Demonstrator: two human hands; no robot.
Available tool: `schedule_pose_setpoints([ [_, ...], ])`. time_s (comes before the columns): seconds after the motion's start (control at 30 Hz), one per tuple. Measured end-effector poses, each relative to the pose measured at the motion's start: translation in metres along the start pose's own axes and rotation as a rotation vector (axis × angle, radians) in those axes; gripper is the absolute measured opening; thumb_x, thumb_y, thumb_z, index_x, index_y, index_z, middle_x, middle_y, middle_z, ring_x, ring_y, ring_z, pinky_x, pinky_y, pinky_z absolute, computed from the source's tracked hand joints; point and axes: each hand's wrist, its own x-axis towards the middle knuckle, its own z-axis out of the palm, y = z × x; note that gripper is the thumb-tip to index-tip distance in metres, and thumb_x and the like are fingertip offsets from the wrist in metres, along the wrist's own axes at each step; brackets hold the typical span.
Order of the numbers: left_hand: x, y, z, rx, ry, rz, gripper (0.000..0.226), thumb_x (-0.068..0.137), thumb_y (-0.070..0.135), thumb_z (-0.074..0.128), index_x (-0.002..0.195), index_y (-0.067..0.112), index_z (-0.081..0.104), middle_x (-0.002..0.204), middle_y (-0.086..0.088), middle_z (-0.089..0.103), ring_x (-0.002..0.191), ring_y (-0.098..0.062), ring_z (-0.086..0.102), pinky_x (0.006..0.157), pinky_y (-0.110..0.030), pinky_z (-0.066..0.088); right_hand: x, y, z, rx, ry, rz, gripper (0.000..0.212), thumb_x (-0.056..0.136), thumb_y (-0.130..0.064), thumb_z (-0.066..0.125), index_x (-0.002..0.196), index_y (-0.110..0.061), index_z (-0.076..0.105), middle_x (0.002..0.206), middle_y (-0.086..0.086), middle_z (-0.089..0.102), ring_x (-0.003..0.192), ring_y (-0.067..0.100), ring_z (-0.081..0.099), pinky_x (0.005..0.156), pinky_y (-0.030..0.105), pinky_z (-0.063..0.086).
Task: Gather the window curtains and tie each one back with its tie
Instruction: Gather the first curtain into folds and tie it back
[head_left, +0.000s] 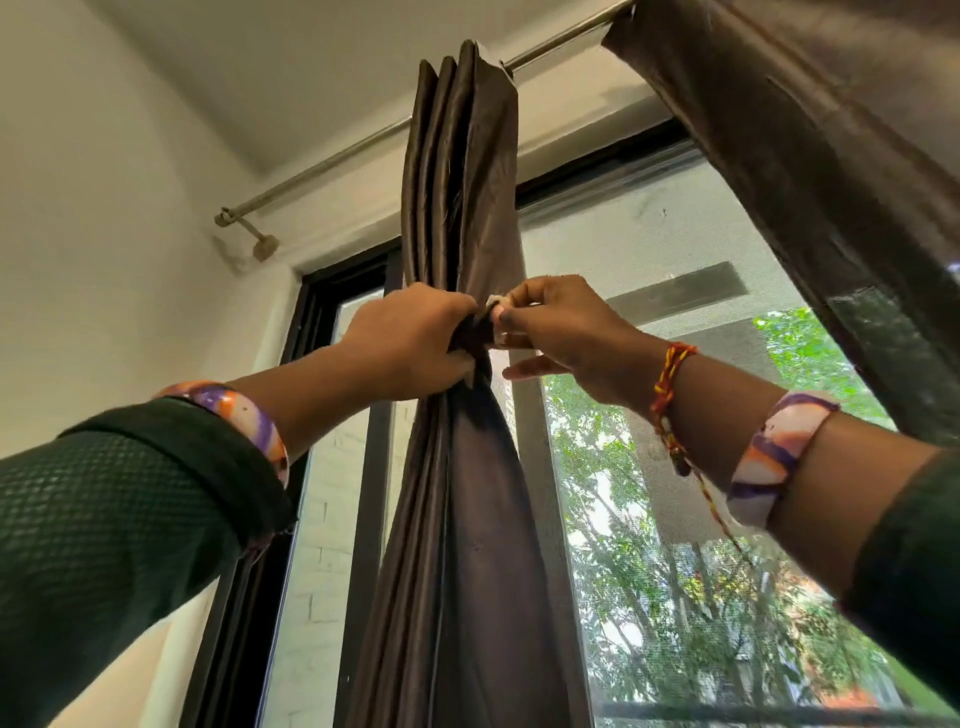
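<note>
A brown curtain (462, 208) hangs bunched into narrow folds from the metal rod (322, 166), cinched at hand height. A dark brown tie (480, 338) wraps the bunch there. My left hand (410, 343) grips the tie and the gathered folds from the left. My right hand (561, 327) pinches the tie's end between thumb and fingertips, with a small pale piece (493, 300) showing at its tip. A second brown curtain (810, 156) hangs loose at the upper right, untied in what shows.
Behind the curtains is a black-framed window (587, 171) with a mesh screen and green trees outside. The white wall (104, 208) and the rod's bracket (260, 244) are to the left. Both wrists wear patterned bangles.
</note>
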Motion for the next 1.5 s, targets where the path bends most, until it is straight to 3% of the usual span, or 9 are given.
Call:
schedule_pose_setpoints([
  [0.2, -0.007, 0.003, -0.001, 0.266, 0.34, 0.189, 0.024, 0.078, 0.012, 0.064, 0.099, 0.003, 0.057, 0.079, -0.015, 0.061, 0.062, -0.031, 0.058, 0.046, -0.026, 0.035, 0.006, -0.008, 0.008, -0.049, -0.072, 0.052, 0.025, 0.099, -0.02, 0.04, 0.077, -0.017, 0.05, 0.072, 0.002, 0.057, 0.06, 0.012, 0.056, 0.059, 0.026, 0.043],
  [0.3, -0.01, -0.008, -0.006, 0.359, 0.284, 0.306, 0.016, 0.082, 0.015, 0.056, 0.092, 0.003, 0.063, 0.085, -0.017, 0.062, 0.067, -0.033, 0.062, 0.045, -0.027, 0.035, 0.007, -0.007, 0.018, 0.008, -0.058, 0.09, 0.026, 0.095, -0.014, 0.045, 0.071, -0.015, 0.051, 0.066, 0.003, 0.051, 0.057, 0.013, 0.048, 0.057, 0.027, 0.043],
  [0.47, -0.014, -0.017, -0.018, 0.049, -0.053, -0.078, 0.019, 0.086, 0.019, 0.055, 0.094, 0.011, 0.07, 0.089, -0.009, 0.064, 0.08, -0.026, 0.06, 0.069, -0.037, 0.052, -0.009, 0.0, 0.04, 0.206, -0.078, 0.162, 0.012, 0.089, 0.001, 0.051, 0.079, -0.003, 0.054, 0.069, 0.008, 0.05, 0.055, 0.015, 0.052, 0.052, 0.026, 0.055],
  [0.57, -0.008, -0.019, -0.023, -0.26, -0.328, -0.343, 0.019, 0.084, 0.017, 0.058, 0.075, 0.003, 0.068, 0.071, -0.007, 0.059, 0.065, -0.015, 0.052, 0.059, -0.027, 0.043, -0.021, 0.007, 0.053, 0.313, -0.249, 0.208, 0.013, 0.083, -0.001, 0.065, 0.093, 0.0, 0.057, 0.079, 0.01, 0.059, 0.066, 0.017, 0.061, 0.062, 0.025, 0.059],
  [0.8, -0.014, -0.025, -0.022, -0.567, -0.492, -0.549, 0.019, 0.088, 0.02, 0.052, 0.072, 0.011, 0.057, 0.069, -0.004, 0.05, 0.064, -0.013, 0.042, 0.056, -0.023, 0.033, -0.021, 0.009, 0.064, 0.421, -0.068, 0.198, 0.015, 0.075, 0.003, 0.072, 0.073, -0.001, 0.058, 0.07, 0.011, 0.062, 0.058, 0.015, 0.062, 0.052, 0.024, 0.057],
  [0.93, -0.026, -0.036, -0.025, -0.933, -0.456, -0.641, 0.015, 0.089, 0.001, 0.051, 0.092, 0.006, 0.065, 0.083, -0.006, 0.062, 0.074, -0.011, 0.055, 0.054, -0.016, 0.046, -0.021, 0.017, 0.057, 0.406, 0.016, 0.26, 0.024, 0.075, 0.015, 0.065, 0.065, -0.003, 0.052, 0.063, 0.013, 0.055, 0.054, 0.019, 0.058, 0.05, 0.025, 0.055],
  [1.2, -0.046, -0.073, -0.008, -1.246, -0.007, -1.03, 0.01, 0.081, -0.005, 0.061, 0.075, 0.003, 0.063, 0.086, -0.009, 0.059, 0.078, -0.015, 0.056, 0.05, -0.015, 0.054, -0.026, 0.019, 0.039, 0.29, -0.075, 0.305, 0.016, 0.076, 0.015, 0.062, 0.073, 0.001, 0.055, 0.062, 0.015, 0.059, 0.04, 0.011, 0.061, 0.048, 0.023, 0.056],
  [1.37, -0.06, -0.086, 0.008, -1.155, -0.024, -1.053, 0.006, 0.081, -0.005, 0.06, 0.085, -0.003, 0.064, 0.089, -0.012, 0.061, 0.077, -0.017, 0.06, 0.053, -0.018, 0.055, -0.02, 0.014, 0.048, 0.11, -0.122, 0.356, 0.015, 0.076, 0.014, 0.063, 0.069, 0.003, 0.058, 0.059, 0.012, 0.059, 0.042, 0.011, 0.059, 0.048, 0.022, 0.055],
  [1.5, -0.062, -0.098, 0.01, -1.041, -0.19, -0.843, 0.011, 0.084, -0.003, 0.059, 0.093, 0.0, 0.065, 0.091, -0.014, 0.063, 0.081, -0.02, 0.062, 0.06, -0.022, 0.057, -0.01, 0.017, 0.046, -0.16, -0.206, 0.41, 0.01, 0.076, 0.004, 0.065, 0.071, -0.003, 0.061, 0.067, 0.012, 0.058, 0.057, 0.014, 0.058, 0.056, 0.023, 0.051],
])
